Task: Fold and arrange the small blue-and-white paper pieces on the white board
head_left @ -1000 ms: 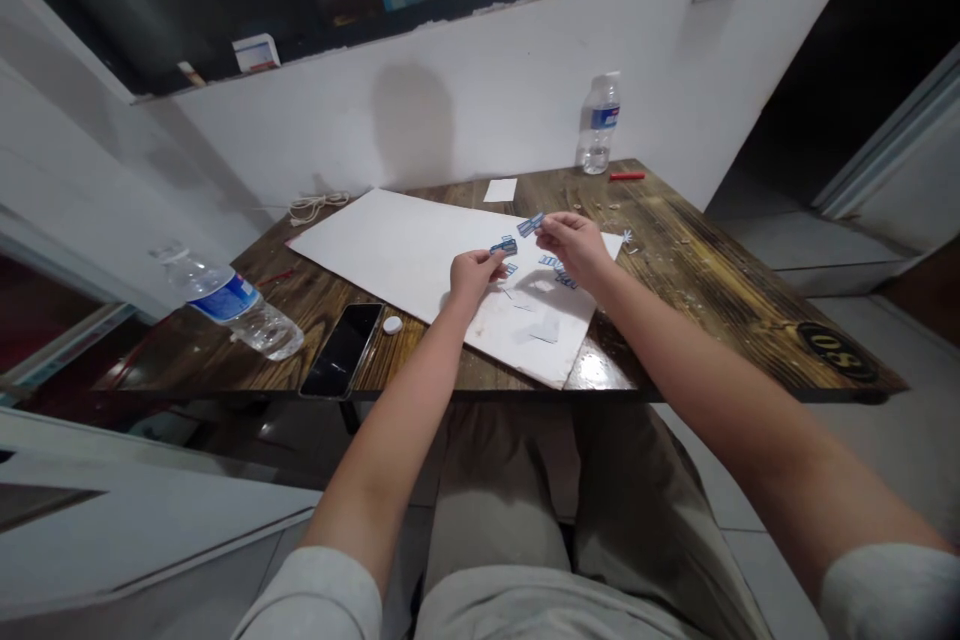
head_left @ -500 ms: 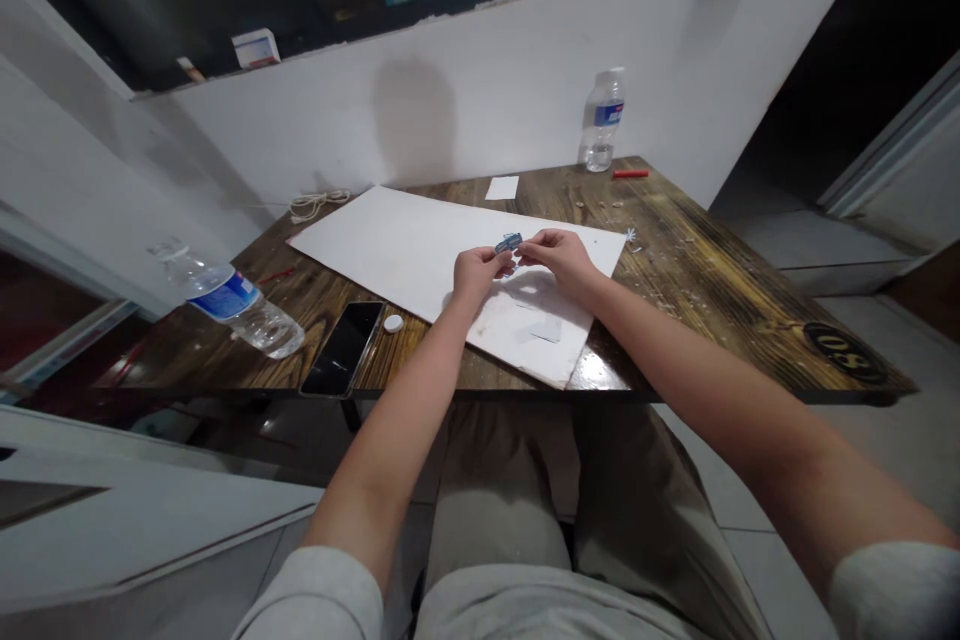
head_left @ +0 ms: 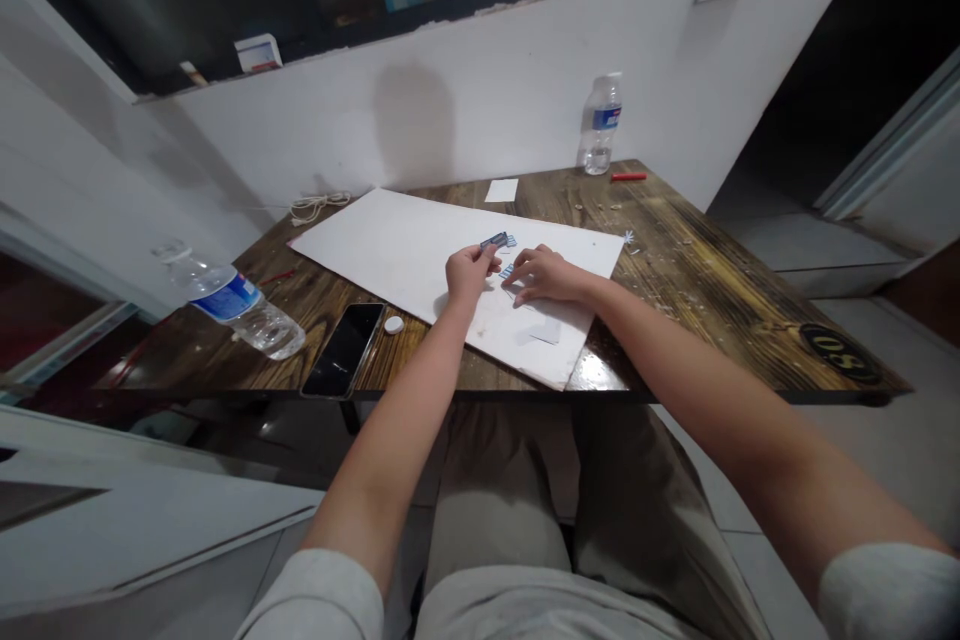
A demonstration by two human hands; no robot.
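Plain room, numbered wooden table [head_left: 720, 320], tiled floor

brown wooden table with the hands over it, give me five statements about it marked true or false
1. The left hand holds a small, flat, dark blue piece. True.
2. The clear plastic bottle with a blue label by the wall lies on its side. False: it stands upright.
3. The black rectangular phone lies on the flat white board. False: it lies on the brown wooden table, off the board.
4. The small round white cap lies beside the phone. True.
5. The right hand is touching the phone. False: it is over the board.
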